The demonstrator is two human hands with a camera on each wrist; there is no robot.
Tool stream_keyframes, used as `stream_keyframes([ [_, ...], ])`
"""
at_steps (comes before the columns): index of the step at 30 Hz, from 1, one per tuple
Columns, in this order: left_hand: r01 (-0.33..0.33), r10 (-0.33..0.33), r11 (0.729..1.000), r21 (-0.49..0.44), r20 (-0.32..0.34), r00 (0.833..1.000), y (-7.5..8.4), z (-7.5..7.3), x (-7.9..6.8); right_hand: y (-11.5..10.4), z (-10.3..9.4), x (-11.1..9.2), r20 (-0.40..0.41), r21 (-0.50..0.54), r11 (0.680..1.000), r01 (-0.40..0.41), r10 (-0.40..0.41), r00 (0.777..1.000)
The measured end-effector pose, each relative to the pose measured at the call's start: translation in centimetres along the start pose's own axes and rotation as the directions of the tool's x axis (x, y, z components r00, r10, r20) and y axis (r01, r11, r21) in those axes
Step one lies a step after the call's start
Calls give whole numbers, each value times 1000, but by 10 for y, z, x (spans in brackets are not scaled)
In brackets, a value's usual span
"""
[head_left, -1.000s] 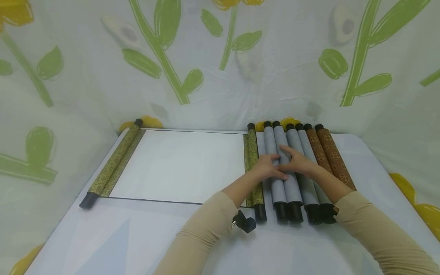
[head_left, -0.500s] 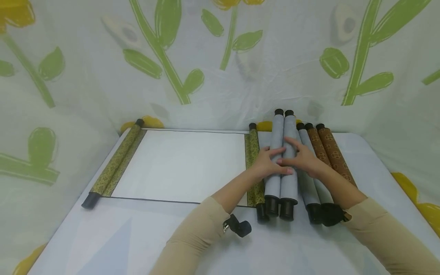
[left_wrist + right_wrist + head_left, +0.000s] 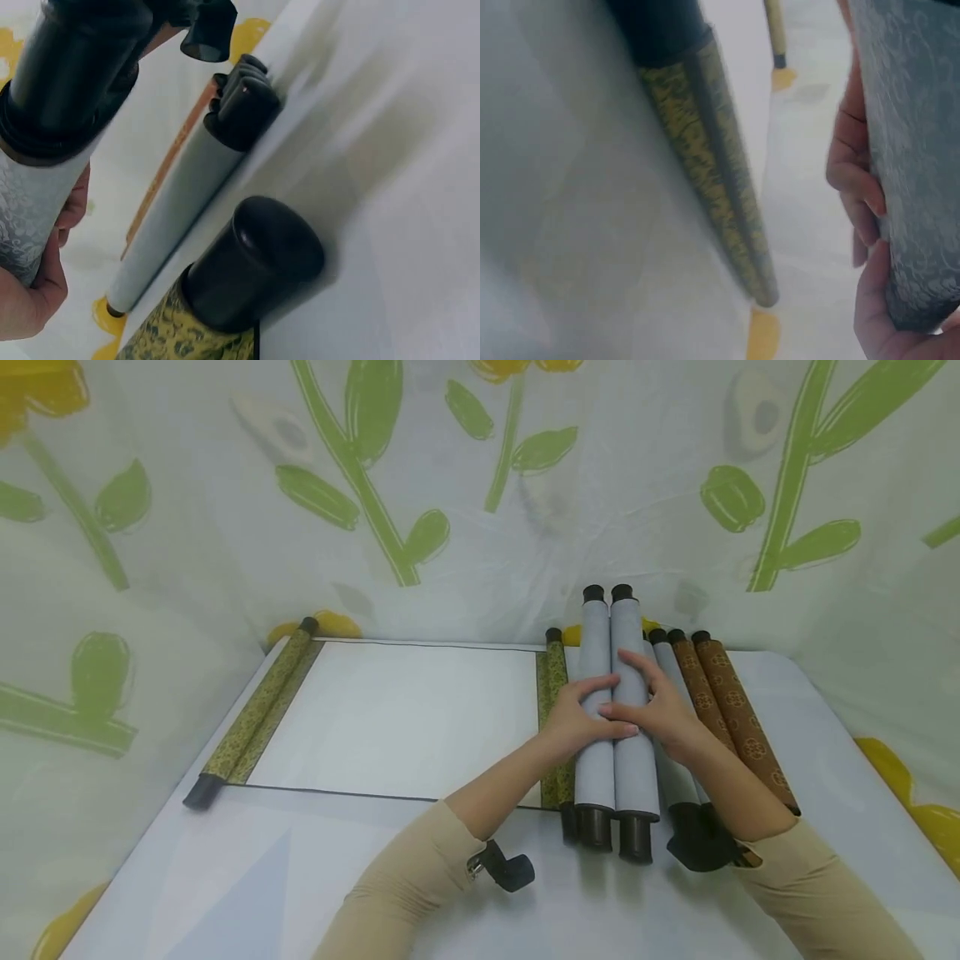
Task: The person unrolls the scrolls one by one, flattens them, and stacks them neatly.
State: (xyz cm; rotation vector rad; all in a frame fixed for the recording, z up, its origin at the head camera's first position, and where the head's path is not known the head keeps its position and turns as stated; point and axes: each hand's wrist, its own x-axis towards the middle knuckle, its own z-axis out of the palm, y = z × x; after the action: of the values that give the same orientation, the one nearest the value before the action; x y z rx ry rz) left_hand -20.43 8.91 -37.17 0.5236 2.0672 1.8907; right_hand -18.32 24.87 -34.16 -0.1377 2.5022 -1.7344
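Observation:
Both hands hold a pale grey scroll by its two rolled halves, lifted above the table with black knobs at the ends. My left hand (image 3: 576, 718) grips around the left roll (image 3: 595, 772), and my right hand (image 3: 667, 717) around the right roll (image 3: 635, 777). The thumbs overlap across the front of the rolls. Close up in the left wrist view, the grey roll (image 3: 34, 199) shows a faint floral pattern. Just left of the hands lies an unrolled scroll with a white sheet (image 3: 420, 718) and a yellow-green right roller (image 3: 562, 777).
A second grey scroll (image 3: 677, 781) and a brown patterned scroll (image 3: 738, 706) lie rolled to the right. The unrolled scroll's left roller (image 3: 258, 706) is near the white table's (image 3: 247, 877) left edge. A flower-print curtain (image 3: 630, 468) hangs behind.
The pale grey scroll, first lying on the table in both hands' grip, has been raised off it. Both hands rise with it, and it sits slightly further left now.

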Motion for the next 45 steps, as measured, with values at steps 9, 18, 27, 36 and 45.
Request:
stream_keyframes([
  [9, 43, -41, 997, -59, 37, 998, 8, -23, -16, -10, 1, -5, 90, 93, 995, -18, 10, 996],
  [18, -16, 15, 1000, -13, -77, 997, 7, -32, -28, -19, 11, -6, 15, 62, 998, -14, 13, 1000],
  [27, -33, 48, 991, 127, -116, 992, 8, -38, -34, -21, 22, -1, -35, -21, 1000, 2, -2, 999],
  [36, -22, 44, 987, 159, -138, 989, 6, -52, -39, -21, 20, -4, -7, -54, 999, 4, -5, 1000],
  [45, 27, 5, 986, 164, -192, 981, 2, -57, -46, -16, 22, -3, -24, -69, 997, -32, 30, 999],
])
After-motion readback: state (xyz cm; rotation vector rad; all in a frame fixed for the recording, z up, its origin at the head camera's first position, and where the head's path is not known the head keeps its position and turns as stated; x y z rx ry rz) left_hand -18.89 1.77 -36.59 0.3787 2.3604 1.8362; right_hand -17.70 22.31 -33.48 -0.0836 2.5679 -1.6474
